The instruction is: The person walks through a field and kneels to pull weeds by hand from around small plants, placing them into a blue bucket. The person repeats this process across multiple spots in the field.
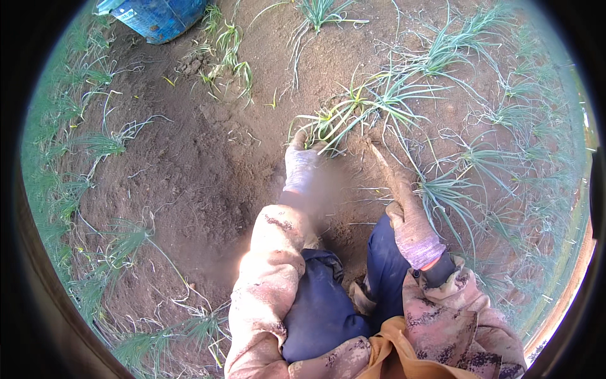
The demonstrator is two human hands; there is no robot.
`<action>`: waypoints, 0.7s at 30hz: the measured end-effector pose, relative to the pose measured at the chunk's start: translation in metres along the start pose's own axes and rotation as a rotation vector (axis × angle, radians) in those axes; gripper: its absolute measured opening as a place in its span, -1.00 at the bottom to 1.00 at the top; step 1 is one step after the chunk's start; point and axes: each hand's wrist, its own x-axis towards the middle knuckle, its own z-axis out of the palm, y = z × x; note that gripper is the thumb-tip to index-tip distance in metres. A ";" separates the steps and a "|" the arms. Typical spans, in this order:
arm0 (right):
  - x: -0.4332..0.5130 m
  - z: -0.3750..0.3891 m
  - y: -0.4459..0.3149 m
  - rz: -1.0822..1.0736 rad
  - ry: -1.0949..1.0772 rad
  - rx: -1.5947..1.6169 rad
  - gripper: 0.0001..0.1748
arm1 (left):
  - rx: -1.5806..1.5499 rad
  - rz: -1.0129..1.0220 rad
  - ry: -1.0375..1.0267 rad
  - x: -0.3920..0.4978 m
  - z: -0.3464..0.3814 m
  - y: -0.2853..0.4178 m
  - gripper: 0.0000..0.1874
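My left hand [302, 154], in a soiled knitted glove, is at a clump of thin green leafy plants [324, 124] in front of me, its fingers closed around the base of the leaves. To the right, my right hand [402, 213], also gloved, grips a slim dirt-covered tool [381, 156], whose tip points up and left toward the soil. The tool's kind cannot be told. Just beyond its tip lies a larger bunch of green plants with long pale roots [390, 97].
A blue bucket [161, 19] stands on the soil at the upper left. Wilted plants [229, 52] lie near it. More leafy bunches lie at right [445, 192] and left [104, 144]. My knees [322, 303] are close below my hands.
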 end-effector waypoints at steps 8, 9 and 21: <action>0.041 0.037 -0.009 0.283 -0.085 -0.504 -0.40 | 0.064 0.079 0.070 0.069 0.033 -0.038 -0.82; 0.050 0.041 -0.011 0.342 -0.119 -0.482 -0.39 | -0.268 0.039 0.094 0.067 0.032 -0.040 -0.85; 0.133 0.037 -0.001 0.765 -0.286 0.737 -0.47 | -0.767 -0.520 -0.020 0.074 0.010 -0.026 -0.83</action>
